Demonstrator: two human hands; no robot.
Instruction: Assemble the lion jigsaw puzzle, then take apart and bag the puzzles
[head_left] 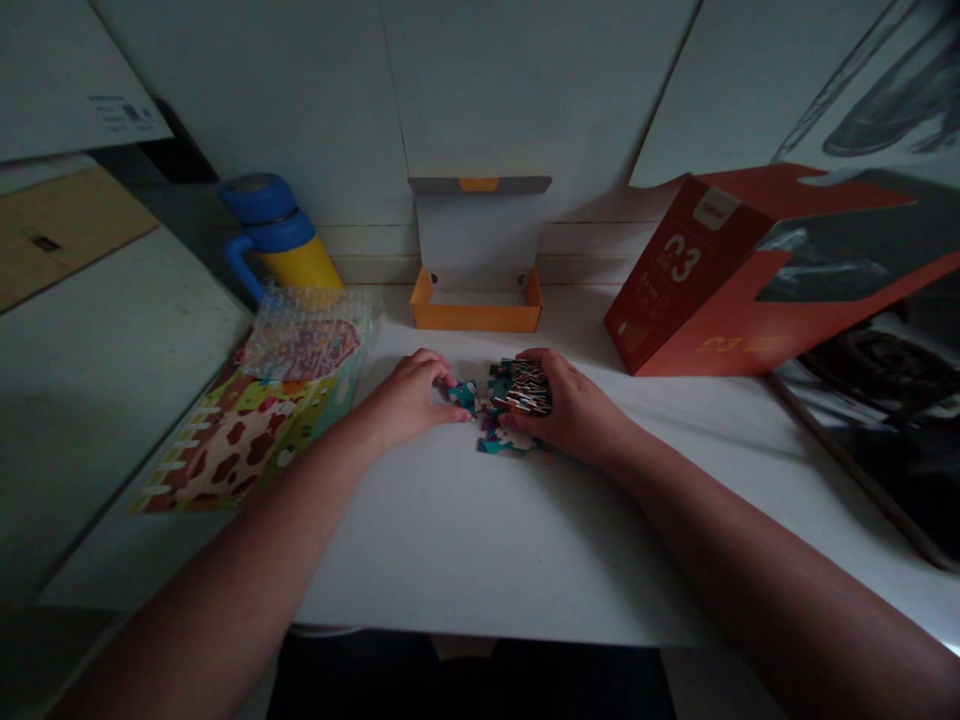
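Note:
My left hand [421, 398] pinches a teal jigsaw puzzle piece [463, 394] between thumb and fingers. Facing it, my right hand [571, 408] is closed round the right side of a thick stack of jigsaw puzzle pieces [528, 386], whose pale and dark edges show as stripes. More loose puzzle pieces [504, 440], teal with white and purple patches, lie on the white table just below and beside the stack. My right palm hides part of the stack. Whether the left piece touches those beside it I cannot tell.
Behind my hands stands an orange box [475, 318] with its lid raised. A cow-patterned sheet [240, 440] under bubble wrap [307, 335] lies at left, near a blue and yellow bottle [281, 235]. At right are a large red box [690, 290] and a dark stove [885, 370].

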